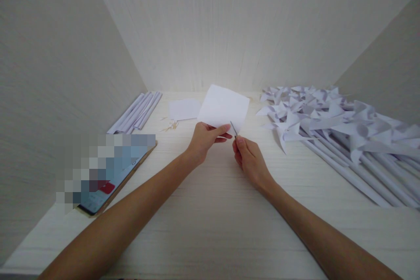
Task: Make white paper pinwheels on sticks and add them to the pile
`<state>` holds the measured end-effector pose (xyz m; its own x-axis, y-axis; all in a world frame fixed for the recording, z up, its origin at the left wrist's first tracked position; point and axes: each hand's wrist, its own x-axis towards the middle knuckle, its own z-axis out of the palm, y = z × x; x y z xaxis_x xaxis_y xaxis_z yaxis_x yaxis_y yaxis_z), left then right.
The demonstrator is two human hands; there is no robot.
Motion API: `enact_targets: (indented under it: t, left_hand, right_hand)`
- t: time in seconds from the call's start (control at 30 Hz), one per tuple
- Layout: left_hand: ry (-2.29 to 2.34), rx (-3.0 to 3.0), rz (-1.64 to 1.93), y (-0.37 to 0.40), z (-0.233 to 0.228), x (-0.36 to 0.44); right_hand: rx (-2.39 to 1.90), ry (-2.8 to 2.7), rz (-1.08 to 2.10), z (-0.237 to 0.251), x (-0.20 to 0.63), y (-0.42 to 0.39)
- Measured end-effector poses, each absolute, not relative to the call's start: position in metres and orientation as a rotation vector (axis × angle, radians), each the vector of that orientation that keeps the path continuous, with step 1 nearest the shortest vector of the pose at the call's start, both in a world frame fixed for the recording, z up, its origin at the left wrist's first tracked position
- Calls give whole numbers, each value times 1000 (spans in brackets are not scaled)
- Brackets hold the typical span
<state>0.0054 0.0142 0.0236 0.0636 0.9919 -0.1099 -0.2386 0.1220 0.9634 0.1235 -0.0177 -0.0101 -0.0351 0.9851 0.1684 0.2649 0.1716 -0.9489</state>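
My left hand [205,140] pinches the near edge of a white square sheet of paper [223,107] and holds it tilted up over the desk. My right hand [249,157] is closed on a small pair of scissors [233,129], whose thin blades touch the sheet's near right corner. Most of the scissors is hidden inside the fist.
A pile of white paper pinwheels on rolled paper sticks [341,131] fills the right side. Rolled paper tubes [138,113] lie at the back left, with another white sheet [184,109] and small toothpick-like sticks [171,127] beside them. A phone [111,175] lies at the left. Walls enclose three sides.
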Motion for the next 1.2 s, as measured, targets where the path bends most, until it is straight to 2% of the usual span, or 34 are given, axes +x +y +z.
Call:
enact_targets:
  t: [0.33,1.2]
  left_hand:
    - [949,723,1510,20,26,4]
    - [971,732,1407,18,27,4]
  right_hand:
    - [-1282,-1572,895,-9,124,-20]
    - [-1233,-1477,983,-13,124,-18]
